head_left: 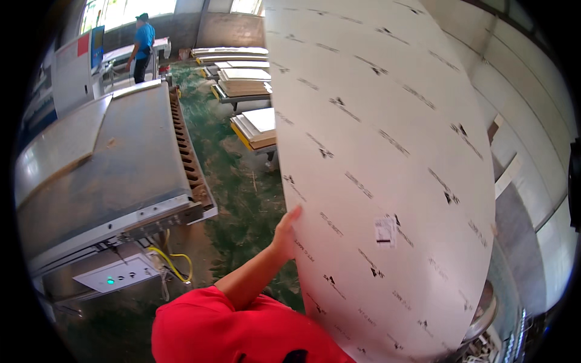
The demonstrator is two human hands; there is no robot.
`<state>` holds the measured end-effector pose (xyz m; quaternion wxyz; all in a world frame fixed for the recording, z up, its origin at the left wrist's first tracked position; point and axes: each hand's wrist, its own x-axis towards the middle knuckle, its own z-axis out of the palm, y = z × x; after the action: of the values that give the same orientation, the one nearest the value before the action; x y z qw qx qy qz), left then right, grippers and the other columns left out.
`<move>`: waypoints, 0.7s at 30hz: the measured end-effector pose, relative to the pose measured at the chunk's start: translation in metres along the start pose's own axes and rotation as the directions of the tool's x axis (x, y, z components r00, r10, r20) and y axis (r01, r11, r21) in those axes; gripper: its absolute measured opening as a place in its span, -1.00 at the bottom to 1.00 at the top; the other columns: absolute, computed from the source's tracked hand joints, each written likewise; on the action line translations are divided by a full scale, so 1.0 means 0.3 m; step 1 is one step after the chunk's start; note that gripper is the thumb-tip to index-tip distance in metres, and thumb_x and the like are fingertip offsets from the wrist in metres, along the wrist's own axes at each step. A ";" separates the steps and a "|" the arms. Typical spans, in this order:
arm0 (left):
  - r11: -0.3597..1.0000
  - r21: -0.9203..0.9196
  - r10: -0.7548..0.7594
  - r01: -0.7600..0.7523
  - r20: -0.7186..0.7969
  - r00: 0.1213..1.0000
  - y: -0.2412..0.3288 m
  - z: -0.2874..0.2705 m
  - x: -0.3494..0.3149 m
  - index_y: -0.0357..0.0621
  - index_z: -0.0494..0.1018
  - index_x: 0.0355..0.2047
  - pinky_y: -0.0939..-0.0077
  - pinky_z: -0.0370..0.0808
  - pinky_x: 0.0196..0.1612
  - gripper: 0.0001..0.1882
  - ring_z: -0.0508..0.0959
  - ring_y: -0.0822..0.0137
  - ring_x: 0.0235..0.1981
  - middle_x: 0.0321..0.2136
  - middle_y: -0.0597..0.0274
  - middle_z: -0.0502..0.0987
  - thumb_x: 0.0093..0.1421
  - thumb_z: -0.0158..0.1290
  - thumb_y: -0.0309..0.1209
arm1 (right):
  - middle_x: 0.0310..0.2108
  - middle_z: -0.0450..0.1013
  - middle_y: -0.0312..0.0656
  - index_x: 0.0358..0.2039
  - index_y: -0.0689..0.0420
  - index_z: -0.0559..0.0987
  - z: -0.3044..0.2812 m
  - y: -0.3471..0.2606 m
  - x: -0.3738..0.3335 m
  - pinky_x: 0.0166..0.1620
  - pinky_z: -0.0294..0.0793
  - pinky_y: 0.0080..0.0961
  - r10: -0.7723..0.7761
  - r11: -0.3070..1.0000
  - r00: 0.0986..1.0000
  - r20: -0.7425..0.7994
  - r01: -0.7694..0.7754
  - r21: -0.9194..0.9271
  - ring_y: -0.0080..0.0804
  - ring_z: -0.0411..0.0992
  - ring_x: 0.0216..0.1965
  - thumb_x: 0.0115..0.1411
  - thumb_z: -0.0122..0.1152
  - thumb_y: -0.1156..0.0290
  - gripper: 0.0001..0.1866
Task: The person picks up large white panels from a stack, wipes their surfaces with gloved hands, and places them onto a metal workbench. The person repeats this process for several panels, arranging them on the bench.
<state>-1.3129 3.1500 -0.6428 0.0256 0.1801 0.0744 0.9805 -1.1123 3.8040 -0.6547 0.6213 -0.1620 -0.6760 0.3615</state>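
Observation:
A large white panel (363, 163) stands tilted upright before me, its face covered with repeated dark printed marks. A small white label (385, 233) is stuck on its lower half. My left hand (287, 235) grips the panel's left edge, with the thumb pointing up along the face and the fingers mostly hidden behind. At the panel's right edge shows a small skin-coloured patch (494, 230), perhaps fingertips of my right hand; the rest of that hand and its arm are hidden. My red sleeve fills the bottom of the view.
A wide machine table (136, 142) with a pale board (60, 145) on it stands at left; a yellow cable (181, 257) hangs below its edge. Stacked boards (257, 124) lie on low carts beyond the green floor (227, 193). A person in blue (143, 45) stands far back.

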 end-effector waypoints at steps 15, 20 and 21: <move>0.986 0.120 -0.109 0.115 -0.052 0.993 -0.244 -0.273 0.511 -0.31 0.37 0.14 0.25 0.53 0.06 -0.39 0.57 0.20 -0.03 0.00 0.05 0.54 0.35 -0.02 0.00 | -0.03 0.41 -0.03 0.14 0.20 0.51 -0.115 -0.002 -0.196 -0.10 0.54 -0.27 -0.241 0.838 0.928 -0.284 0.051 -0.543 -0.28 0.43 -0.08 0.42 -0.01 0.24 -0.59; 0.991 0.088 -0.103 0.103 -0.002 0.995 -0.239 -0.278 0.548 -0.32 0.38 0.13 0.27 0.52 0.05 -0.42 0.58 0.20 -0.04 -0.01 0.06 0.54 0.36 -0.04 -0.02 | -0.01 0.39 -0.03 0.07 0.18 0.51 0.102 0.072 -0.245 -0.01 0.51 -0.25 0.086 0.980 0.918 -0.388 -0.148 -0.133 -0.22 0.41 -0.04 0.41 0.04 0.21 -0.63; 0.991 0.090 -0.096 0.095 0.004 0.995 -0.230 -0.295 0.529 -0.32 0.38 0.12 0.27 0.52 0.05 -0.42 0.58 0.20 -0.04 -0.01 0.06 0.55 0.37 -0.04 -0.03 | -0.01 0.40 -0.04 0.02 0.19 0.52 0.124 0.045 -0.217 0.00 0.51 -0.25 0.266 0.963 0.890 -0.371 -0.257 0.074 -0.21 0.41 -0.04 0.40 0.04 0.20 -0.65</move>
<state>-1.4911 3.2184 -0.6798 0.0645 0.1812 0.1270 0.9731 -1.1396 3.7589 -0.7098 0.6872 -0.3112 -0.5115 0.4114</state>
